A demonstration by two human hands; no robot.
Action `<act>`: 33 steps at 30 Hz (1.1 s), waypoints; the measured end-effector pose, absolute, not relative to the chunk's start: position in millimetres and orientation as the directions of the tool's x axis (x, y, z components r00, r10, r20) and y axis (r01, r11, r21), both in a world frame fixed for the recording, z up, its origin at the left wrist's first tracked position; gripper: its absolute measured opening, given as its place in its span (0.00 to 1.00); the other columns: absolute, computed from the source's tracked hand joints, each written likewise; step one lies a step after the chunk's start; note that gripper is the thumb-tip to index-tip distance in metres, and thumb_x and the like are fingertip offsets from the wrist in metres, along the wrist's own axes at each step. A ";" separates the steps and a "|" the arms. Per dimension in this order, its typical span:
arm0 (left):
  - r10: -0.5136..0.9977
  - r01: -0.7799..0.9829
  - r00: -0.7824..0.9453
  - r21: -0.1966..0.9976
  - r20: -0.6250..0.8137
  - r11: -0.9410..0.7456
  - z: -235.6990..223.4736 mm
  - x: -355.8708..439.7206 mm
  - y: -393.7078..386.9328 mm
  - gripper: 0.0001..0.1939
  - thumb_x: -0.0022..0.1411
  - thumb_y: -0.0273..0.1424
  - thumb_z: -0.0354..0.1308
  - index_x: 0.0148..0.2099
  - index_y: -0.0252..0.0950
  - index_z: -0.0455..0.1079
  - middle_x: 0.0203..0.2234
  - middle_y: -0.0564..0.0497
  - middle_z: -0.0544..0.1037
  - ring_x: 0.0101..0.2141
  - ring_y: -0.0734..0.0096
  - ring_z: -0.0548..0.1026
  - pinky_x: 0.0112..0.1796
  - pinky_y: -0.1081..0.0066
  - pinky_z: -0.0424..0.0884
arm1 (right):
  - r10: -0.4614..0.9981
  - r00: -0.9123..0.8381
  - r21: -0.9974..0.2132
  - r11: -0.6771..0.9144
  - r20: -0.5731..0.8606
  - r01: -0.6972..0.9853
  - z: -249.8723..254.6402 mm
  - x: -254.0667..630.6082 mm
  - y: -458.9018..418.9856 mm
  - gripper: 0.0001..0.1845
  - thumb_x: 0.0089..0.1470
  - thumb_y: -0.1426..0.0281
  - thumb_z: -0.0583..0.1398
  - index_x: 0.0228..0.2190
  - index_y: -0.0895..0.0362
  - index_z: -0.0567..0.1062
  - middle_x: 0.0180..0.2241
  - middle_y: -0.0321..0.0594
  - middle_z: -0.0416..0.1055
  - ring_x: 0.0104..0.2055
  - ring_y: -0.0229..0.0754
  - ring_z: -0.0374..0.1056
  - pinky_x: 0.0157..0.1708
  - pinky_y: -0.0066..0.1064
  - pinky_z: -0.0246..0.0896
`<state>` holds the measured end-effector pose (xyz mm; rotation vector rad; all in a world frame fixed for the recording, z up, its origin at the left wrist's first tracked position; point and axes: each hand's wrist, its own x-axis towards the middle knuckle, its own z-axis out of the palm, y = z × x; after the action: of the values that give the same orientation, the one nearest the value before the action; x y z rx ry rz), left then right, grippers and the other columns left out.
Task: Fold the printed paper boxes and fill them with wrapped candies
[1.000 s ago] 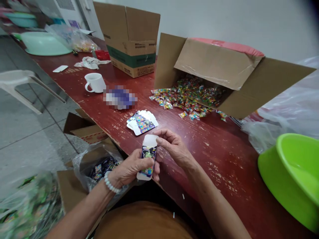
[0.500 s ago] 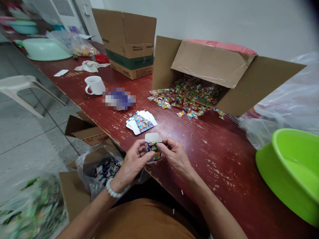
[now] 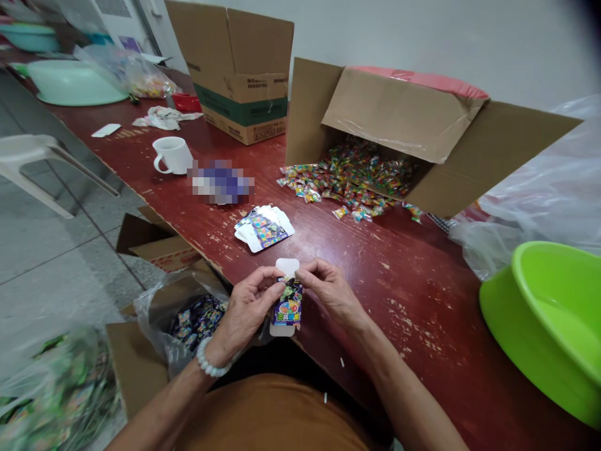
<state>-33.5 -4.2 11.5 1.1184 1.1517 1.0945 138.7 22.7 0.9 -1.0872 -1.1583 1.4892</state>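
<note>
Between my two hands is a small printed candy box, purple and black with a green figure, its white end flaps sticking out at top and bottom. My left hand pinches its upper left edge between thumb and fingers. At the upper right edge, my right hand grips it the same way. Just beyond, a loose stack of flat printed boxes lies on the red table. Wrapped candies spill from a tipped cardboard carton behind the stack.
A white mug and a blurred purple item stand left of the stack. At right is a green basin. An upright carton stands behind. Below the table's left edge, a plastic-lined carton holds small printed packets.
The box now shows its full long face, with a lower flap visible, where before it looked shorter. Both hands have shifted slightly to its upper end. The view has moved a little.
</note>
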 end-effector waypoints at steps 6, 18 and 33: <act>0.994 -0.032 0.079 0.997 -0.071 0.074 7.6 -33.8 -3.5 0.11 0.58 0.37 0.66 0.40 0.37 0.73 0.33 0.52 0.78 0.32 0.72 0.75 0.34 0.75 0.72 | 0.955 -0.287 -0.975 -0.136 -0.082 -0.174 1.8 144.4 32.0 0.18 0.43 0.62 0.72 0.35 0.55 0.76 0.26 0.32 0.71 0.27 0.36 0.66 0.30 0.28 0.61; 0.874 -0.319 0.292 0.822 -0.388 0.471 8.9 -22.7 -6.3 0.30 0.63 0.53 0.54 0.57 0.36 0.67 0.28 0.49 0.78 0.18 0.72 0.74 0.20 0.74 0.70 | 0.928 -0.313 -0.950 0.265 0.205 0.165 3.4 140.7 17.5 0.10 0.60 0.61 0.60 0.32 0.52 0.79 0.33 0.39 0.78 0.36 0.42 0.72 0.40 0.35 0.66; 0.900 -0.227 0.242 0.881 -0.362 0.415 4.8 -22.4 1.3 0.32 0.63 0.56 0.52 0.51 0.33 0.74 0.28 0.48 0.79 0.20 0.74 0.72 0.22 0.75 0.68 | 0.952 -0.305 -0.999 -0.027 -0.015 -0.036 6.8 135.9 27.7 0.11 0.55 0.60 0.65 0.33 0.55 0.79 0.30 0.39 0.78 0.24 0.37 0.69 0.24 0.29 0.65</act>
<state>-22.4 1.3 4.8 0.8048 1.0379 0.8966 135.9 27.7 6.8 -1.0323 -1.3917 1.4683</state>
